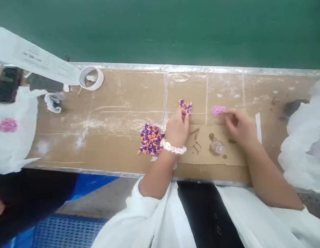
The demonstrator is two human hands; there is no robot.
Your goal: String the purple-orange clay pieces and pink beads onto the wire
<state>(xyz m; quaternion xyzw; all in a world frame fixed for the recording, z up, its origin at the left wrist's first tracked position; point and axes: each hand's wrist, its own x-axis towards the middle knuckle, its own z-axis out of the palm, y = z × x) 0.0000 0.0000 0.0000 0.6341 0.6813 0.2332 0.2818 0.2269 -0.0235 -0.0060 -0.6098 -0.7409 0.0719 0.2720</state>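
Nearer than the left fingers (178, 114), to their left, a purple-and-orange pile (150, 139) seems left to work through; a clear dish (217, 147) sits nearer than the right fingers (233, 112). The left fingers touch a few matching pieces (185, 104), the right fingers a pink heap (218, 110); whether either pinches, I cannot tell.

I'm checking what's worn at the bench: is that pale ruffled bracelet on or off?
On: the bracelet crosses the wrist just behind the left hand, its pale ruffled band visible across the top.
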